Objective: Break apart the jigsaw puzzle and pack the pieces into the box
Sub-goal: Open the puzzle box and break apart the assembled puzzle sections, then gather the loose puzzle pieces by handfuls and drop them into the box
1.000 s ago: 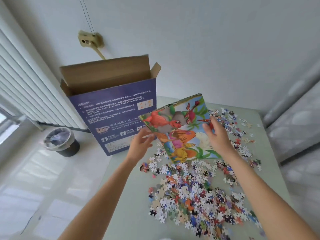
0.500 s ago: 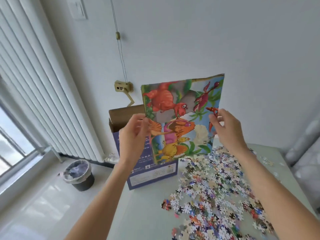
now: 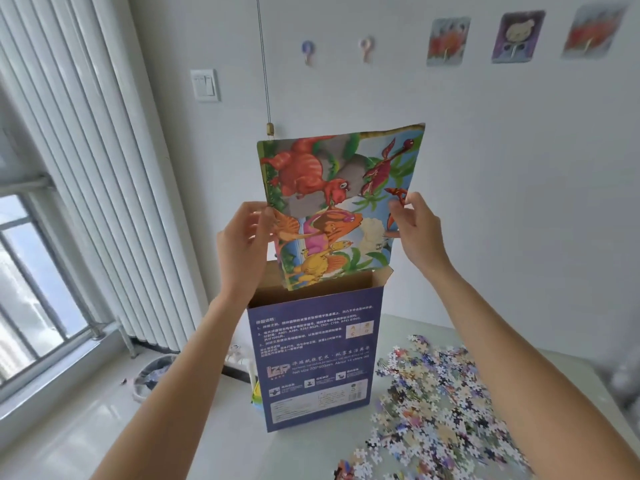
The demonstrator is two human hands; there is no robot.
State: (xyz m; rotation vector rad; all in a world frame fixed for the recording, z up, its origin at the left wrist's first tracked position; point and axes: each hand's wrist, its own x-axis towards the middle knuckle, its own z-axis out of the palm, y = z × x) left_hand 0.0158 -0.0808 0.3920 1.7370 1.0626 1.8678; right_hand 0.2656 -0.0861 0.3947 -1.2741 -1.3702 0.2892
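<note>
the dinosaur picture sheet [image 3: 341,209] is pinched at its side edges by the left hand [image 3: 242,242] and right hand [image 3: 417,230], above the open box [image 3: 313,358] – best lowered straight, unbent; loose pieces [image 3: 436,396] lie right of it.

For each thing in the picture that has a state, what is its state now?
box: upright, top flaps open.
dinosaur sheet: held upright over the box, lower edge at the opening.
left hand: pinches the sheet's left edge.
right hand: pinches its right edge.
puzzle pieces: loose on the table.
</note>
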